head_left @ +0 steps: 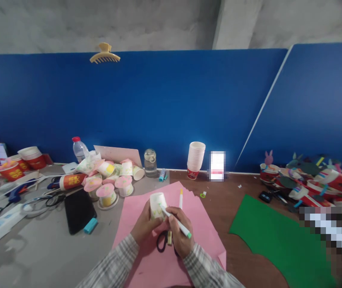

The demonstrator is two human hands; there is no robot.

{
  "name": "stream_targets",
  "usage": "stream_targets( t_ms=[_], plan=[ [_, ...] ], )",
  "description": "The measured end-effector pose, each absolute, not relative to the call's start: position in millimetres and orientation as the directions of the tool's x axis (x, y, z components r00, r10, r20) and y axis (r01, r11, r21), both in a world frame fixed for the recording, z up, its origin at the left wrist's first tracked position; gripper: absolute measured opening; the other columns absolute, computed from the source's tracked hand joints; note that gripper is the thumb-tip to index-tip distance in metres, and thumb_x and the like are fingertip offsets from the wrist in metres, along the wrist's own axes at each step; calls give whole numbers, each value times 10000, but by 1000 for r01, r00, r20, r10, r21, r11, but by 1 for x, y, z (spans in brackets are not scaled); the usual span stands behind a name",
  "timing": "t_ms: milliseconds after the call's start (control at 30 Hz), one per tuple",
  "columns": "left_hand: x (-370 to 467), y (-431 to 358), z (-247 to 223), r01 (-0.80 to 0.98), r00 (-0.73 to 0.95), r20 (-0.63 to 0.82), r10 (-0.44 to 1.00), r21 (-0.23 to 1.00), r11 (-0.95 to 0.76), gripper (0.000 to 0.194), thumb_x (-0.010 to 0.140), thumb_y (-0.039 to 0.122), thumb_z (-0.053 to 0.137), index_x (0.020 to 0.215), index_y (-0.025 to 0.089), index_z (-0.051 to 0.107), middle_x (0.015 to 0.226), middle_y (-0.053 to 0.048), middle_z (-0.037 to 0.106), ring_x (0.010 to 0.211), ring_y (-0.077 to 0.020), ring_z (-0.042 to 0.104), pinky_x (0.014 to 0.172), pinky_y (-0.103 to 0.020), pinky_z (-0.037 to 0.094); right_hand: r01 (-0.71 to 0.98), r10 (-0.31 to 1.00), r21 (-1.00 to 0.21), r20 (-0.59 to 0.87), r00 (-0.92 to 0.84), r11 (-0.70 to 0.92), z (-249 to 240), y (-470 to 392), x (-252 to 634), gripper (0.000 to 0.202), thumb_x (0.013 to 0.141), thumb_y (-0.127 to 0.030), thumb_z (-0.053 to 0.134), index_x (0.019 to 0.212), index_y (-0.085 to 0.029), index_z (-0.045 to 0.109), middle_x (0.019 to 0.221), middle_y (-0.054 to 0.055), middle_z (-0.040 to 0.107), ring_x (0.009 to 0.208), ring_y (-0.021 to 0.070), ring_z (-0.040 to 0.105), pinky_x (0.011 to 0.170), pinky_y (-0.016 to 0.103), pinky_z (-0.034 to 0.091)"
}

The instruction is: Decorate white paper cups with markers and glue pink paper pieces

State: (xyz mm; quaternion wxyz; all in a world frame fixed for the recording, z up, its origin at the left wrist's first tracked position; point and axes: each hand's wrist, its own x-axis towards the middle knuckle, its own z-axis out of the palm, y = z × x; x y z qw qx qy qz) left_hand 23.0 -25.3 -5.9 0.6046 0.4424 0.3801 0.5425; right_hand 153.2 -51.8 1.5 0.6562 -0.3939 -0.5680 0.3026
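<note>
My left hand (147, 225) is wrapped round a white paper cup (158, 200) with faint green and yellow marks on its side. A white marker with a green end (181, 226) is gripped in my right hand (183, 232), its tip at the cup's side. Both hands are above pink paper sheets (201, 240). Black-handled scissors (161, 242) lie on the paper under my hands, partly hidden by my right hand. Beside them is a small yellowish piece (170, 238). Another white marker with a yellow end (181, 198) rests on the paper just beyond my right hand.
Several pink-topped cups (105, 192) cluster at left, near a black phone-like slab (80, 211) and a power strip (0, 230). A glass jar (150, 164) and a cup stack (196, 158) stand behind. Green sheet (279, 236) and piled cup crafts (311, 180) lie at right.
</note>
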Motion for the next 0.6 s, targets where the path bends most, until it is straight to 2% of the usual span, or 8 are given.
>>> stream_targets(
  t_ms=[167, 600],
  plan=[
    [21, -23, -13, -307, 121, 95, 988, 950, -54, 535, 491, 135, 730, 987, 252, 564, 796, 2, 632, 785, -252, 559, 726, -386, 461, 46, 853, -870, 490, 177, 490, 2, -51, 154, 164, 729, -210, 498, 814, -214, 639, 589, -10, 647, 480, 178, 600, 437, 237, 476],
    [21, -22, -12, -295, 103, 91, 991, 954, -57, 534, 480, 143, 726, 982, 228, 564, 797, -13, 650, 810, -276, 570, 751, -411, 463, 100, 829, -847, 531, 172, 522, 2, -51, 154, 168, 721, -208, 493, 794, -209, 645, 591, -7, 648, 457, 170, 583, 426, 236, 467]
  ],
)
